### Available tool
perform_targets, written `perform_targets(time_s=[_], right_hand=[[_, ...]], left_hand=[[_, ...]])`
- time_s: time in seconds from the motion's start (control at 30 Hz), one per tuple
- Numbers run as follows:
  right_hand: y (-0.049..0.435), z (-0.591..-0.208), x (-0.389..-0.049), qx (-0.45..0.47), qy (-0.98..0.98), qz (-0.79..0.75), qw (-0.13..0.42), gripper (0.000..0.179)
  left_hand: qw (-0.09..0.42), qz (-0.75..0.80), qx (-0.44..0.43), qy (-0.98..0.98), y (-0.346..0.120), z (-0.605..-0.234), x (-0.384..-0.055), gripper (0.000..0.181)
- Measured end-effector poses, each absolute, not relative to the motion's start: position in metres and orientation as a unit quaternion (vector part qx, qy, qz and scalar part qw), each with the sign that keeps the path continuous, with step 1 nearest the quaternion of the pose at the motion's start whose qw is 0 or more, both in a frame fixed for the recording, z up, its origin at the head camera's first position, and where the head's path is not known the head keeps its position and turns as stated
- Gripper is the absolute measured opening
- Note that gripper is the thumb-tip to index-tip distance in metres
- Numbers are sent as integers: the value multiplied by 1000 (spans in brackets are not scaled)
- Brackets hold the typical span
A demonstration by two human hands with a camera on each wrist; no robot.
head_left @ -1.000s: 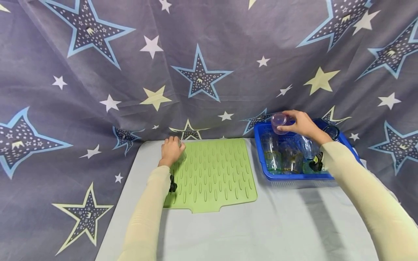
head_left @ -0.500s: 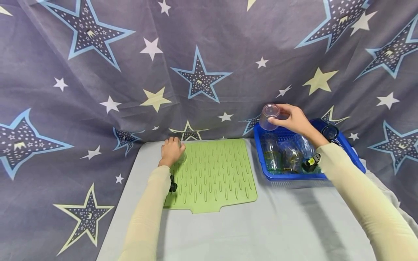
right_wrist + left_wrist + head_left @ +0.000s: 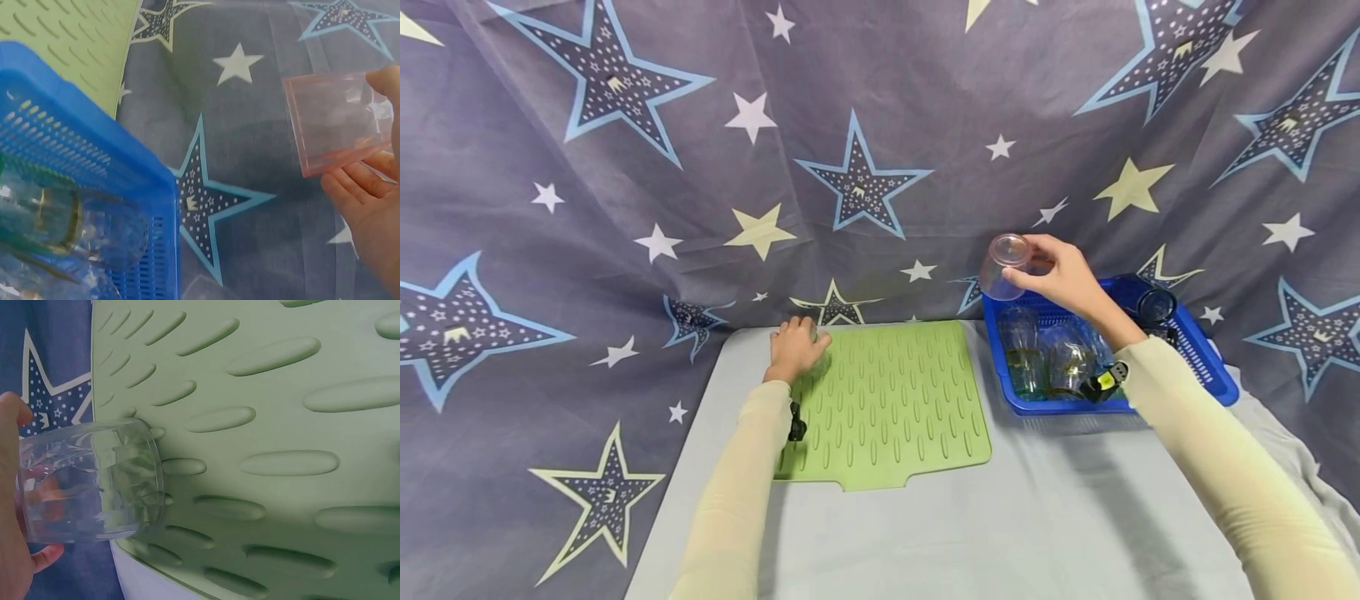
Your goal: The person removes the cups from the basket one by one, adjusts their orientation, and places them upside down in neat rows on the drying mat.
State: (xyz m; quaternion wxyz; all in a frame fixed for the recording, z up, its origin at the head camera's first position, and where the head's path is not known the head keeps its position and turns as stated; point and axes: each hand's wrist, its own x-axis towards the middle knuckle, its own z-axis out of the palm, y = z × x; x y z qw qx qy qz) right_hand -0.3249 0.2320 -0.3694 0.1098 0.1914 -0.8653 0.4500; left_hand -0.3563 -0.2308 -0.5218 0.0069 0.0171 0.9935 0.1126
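Note:
My right hand point(image 3: 1063, 275) holds a pink-tinted clear cup point(image 3: 337, 119) by its side, thumb on one face and fingers on the other. In the head view the cup is base up, over the back left corner of the blue basket point(image 3: 1017, 406). At the back left corner of the green ribbed mat point(image 3: 887, 400), my left hand point(image 3: 793, 348) grips a clear glass point(image 3: 94, 481). The left wrist view shows that glass with its rim against the mat and fingers around its base end; from the head it is mostly hidden by the hand.
Inside the basket stand several glasses, among them a green-and-clear one point(image 3: 1026, 367) and a dark one point(image 3: 1156, 306). The mat lies on a white-covered table point(image 3: 970, 542). A star-patterned curtain point(image 3: 880, 75) hangs close behind the table.
My right hand has lifted the pink cup up and left, out from over the basket's middle to its back left corner. The left hand has stayed at the mat's corner.

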Motion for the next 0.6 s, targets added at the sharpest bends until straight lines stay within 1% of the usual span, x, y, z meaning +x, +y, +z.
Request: perform_targets(time_s=[0.17,0.37,0.47,0.6], right_hand=[[226,-371,-321,192,-860,460,111,49],[218,-374,-316,203,-849,474,114,50],[210,-364,-302,204,-849,474,110,50],[199,-350,-285,208,-846,478,109,48]], left_hand=[[-9,113,22,993,-230,-521,-353,62],[-51,126,42,990,-226,-515,-351,61],[-72,137,59,986,-219,-507,-352,62],[-96,154,83,980,-203,-487,-350,59]])
